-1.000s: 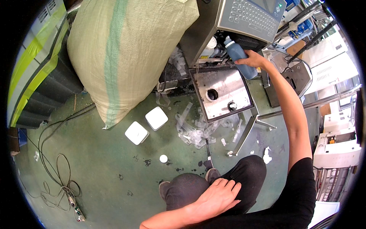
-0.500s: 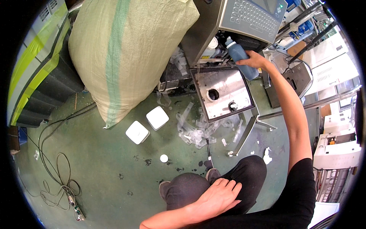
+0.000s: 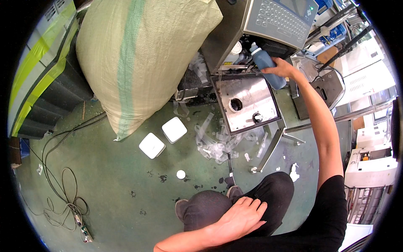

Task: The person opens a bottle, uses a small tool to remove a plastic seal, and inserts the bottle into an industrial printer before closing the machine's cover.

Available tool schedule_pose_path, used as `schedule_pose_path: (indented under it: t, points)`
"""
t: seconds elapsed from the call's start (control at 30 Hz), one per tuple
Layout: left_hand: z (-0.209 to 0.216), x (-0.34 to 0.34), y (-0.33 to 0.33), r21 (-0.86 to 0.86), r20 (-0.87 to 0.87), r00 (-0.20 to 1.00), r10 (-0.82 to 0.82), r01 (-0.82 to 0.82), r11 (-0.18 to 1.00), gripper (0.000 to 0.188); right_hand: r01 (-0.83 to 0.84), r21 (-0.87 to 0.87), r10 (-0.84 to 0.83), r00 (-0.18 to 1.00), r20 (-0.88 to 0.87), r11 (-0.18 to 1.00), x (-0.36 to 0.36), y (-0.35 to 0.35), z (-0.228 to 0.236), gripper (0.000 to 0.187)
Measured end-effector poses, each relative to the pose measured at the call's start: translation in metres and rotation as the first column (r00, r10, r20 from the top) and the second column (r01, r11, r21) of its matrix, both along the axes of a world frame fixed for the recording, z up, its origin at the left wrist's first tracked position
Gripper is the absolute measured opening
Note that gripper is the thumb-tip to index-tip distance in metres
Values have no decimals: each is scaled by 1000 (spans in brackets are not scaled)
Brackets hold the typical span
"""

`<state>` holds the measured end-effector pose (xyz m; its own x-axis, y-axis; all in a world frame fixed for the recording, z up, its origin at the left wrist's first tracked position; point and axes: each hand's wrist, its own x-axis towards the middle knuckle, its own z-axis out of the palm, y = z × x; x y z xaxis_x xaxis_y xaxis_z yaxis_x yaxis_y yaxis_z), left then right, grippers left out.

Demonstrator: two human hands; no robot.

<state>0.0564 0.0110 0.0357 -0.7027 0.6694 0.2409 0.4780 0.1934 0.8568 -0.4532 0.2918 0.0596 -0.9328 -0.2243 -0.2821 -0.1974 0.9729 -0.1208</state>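
Right hand: while its arm stretches toward the machine, the right hand is closed around the lower part of a bottle, fingers and thumb wrapped on its side.
Bottle: the blue-grey bottle leans in the grip, its pale spout pointing to the upper left, in front of the machine's open compartment – whether its base rests on anything, I cannot tell.
Left hand: the left hand lies palm down across the lap, half open, fingers loosely bent on the dark trousers; anything under the palm is hidden.
Machine: a keyboard panel tilts above the compartment, where a white-lidded tub stands to the left of the bottle.
Steel panel: just below the bottle, the dark-rimmed steel panel has a round hole and, near its lower edge, a black knob.
Floor: two white square containers sit side by side on the green floor, near a small white disc and a heap of translucent strips.
Left side: a bulging woven sack with a green stripe – and, below it, tangled cables.
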Motion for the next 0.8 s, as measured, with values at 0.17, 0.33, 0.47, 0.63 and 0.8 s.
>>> schedule_pose_path:
  t: [0.17, 0.33, 0.47, 0.63, 0.8]
  points:
    - [1, -1, -2, -3, 8, 1000, -9, 9, 1000, 54, 26, -15, -26, 1000, 7, 1000, 8, -9, 5, 86]
    - [2, -2, -2, -13, -2, 1000, -19, 19, 1000, 54, 34, 7, -34, 999, 21, 999, 8, -7, 8, 85]
    - [0, -1, -2, 1, -10, 1000, -4, 4, 1000, 53, 39, 4, -39, 999, 39, 999, 10, -11, 9, 84]
    - [1, 0, -1, -5, -7, 1000, -11, 11, 1000, 53, 35, 2, -35, 999, 26, 999, 4, -4, 4, 84]
    - [-1, 1, -1, -12, -13, 1000, -5, 5, 1000, 53, 38, -4, -37, 999, 35, 999, 6, -9, 7, 85]
